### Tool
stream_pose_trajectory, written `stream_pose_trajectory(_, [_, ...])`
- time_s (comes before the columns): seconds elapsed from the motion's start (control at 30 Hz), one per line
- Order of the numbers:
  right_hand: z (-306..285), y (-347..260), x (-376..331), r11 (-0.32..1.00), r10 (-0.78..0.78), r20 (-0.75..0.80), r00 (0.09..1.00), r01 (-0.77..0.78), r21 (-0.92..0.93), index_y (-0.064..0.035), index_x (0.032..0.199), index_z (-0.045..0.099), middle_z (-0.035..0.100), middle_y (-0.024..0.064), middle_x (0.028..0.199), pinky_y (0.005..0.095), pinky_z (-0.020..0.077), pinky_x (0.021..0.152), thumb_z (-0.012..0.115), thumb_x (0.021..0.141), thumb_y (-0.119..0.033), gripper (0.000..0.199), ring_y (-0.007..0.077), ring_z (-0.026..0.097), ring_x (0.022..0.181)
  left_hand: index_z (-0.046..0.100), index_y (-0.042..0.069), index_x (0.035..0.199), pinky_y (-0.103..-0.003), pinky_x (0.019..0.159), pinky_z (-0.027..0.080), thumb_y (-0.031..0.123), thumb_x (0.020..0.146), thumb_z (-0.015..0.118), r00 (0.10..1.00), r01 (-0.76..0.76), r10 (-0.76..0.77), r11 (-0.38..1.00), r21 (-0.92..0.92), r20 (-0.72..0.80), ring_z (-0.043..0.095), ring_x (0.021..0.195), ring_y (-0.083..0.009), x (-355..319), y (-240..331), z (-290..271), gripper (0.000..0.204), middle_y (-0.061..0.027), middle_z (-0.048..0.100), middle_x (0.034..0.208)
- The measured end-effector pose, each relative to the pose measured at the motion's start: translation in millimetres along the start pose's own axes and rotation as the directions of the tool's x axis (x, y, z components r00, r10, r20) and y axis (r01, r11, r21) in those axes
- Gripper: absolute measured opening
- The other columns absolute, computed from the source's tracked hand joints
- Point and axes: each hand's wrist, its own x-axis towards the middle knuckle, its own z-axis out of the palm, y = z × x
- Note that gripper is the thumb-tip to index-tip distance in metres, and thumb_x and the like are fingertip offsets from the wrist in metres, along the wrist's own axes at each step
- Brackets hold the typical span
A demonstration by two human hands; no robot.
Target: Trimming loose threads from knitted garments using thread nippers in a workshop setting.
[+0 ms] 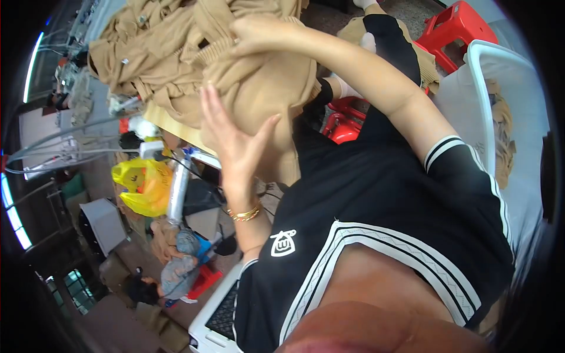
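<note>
1. Up top, lying heaped at twelve o'clock: tan garment.
2. Pressing flat beneath it, fingers spread wide, gripping nothing: left hand.
3. Curling loosely over its upper fold: right hand.
4. Standing at two o'clock: red stool.

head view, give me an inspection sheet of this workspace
surface: pale table edge under the pile
job's things: tan garments heaped; one tan piece between both hands
clutter: yellow bag, red stools, white basket with tan cloth
grippers: left hand open, flat against the tan piece; right hand on top of it, fingers curled on the cloth
cables: grey cables at left
surroundings: another person seated lower left
</note>
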Motion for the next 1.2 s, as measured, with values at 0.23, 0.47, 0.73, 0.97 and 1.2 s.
stream_pose_trajectory(0.23, [-20,-15,-12,0.989,-0.139,0.124,0.982,0.132,0.06,0.0089,0.086,0.07,0.069,0.0196,0.077,0.0437,0.0525,0.059,0.071,0.084,-0.041,0.05,0.0311,0.064,0.065,0.012,0.005,0.162,-0.05,0.122,0.025,0.033,0.065,0.094,0.991,0.118,-0.124,0.987,0.112,0.044,0.02,0.153,-0.0421,3,-1,5,0.13,-0.0268,0.014,0.166])
stream_pose_trajectory(0.47, [-100,-125,-4,0.357,-0.536,-0.303,0.788,0.537,0.764,0.0021,0.081,0.068,0.068,0.0134,0.076,0.0364,0.0504,0.062,0.076,0.082,-0.044,0.047,0.0203,0.062,0.069,0.019,-0.006,0.157,-0.047,0.124,0.019,0.025,0.071,0.09,0.947,0.192,-0.203,0.979,-0.068,-0.248,0.02,0.152,-0.0353,9,-28,-5,0.116,-0.0288,0.014,0.165])
stream_pose_trajectory(0.73, [-142,-221,-73,-0.093,-0.753,-0.199,0.627,0.197,0.976,-0.0044,0.098,0.071,0.061,-0.0019,0.071,0.0241,0.0409,0.052,0.074,0.091,-0.026,0.023,0.005,0.052,0.059,0.059,-0.007,0.131,-0.032,0.093,0.055,0.006,0.089,0.064,0.975,0.21,-0.204,0.976,0.055,-0.092,0.066,0.108,-0.0222,29,-12,-50,0.044,-0.0192,0.066,0.122])
stream_pose_trajectory(0.97, [-192,-164,-86,0.118,-0.565,-0.298,0.77,0.433,0.894,-0.0047,0.107,0.069,0.062,0.001,0.072,0.0259,0.0426,0.054,0.071,0.094,-0.031,0.03,0.0085,0.054,0.06,0.06,-0.005,0.128,-0.033,0.093,0.054,0.027,0.091,0.058,0.995,0.088,-0.076,0.977,0.193,-0.068,0.066,0.104,-0.0237,44,29,-23,0.049,-0.0166,0.067,0.119])
stream_pose_trajectory(1.2, [-243,-36,-75,0.405,-0.366,-0.406,0.837,0.536,0.74,-0.005,0.115,0.066,0.063,0.0039,0.073,0.0277,0.0442,0.057,0.067,0.096,-0.037,0.037,0.012,0.055,0.061,0.062,-0.003,0.125,-0.034,0.092,0.054,0.048,0.092,0.052,0.997,-0.043,0.059,0.954,0.296,-0.044,0.067,0.1,-0.0253,68,67,36,0.061,-0.014,0.068,0.116])
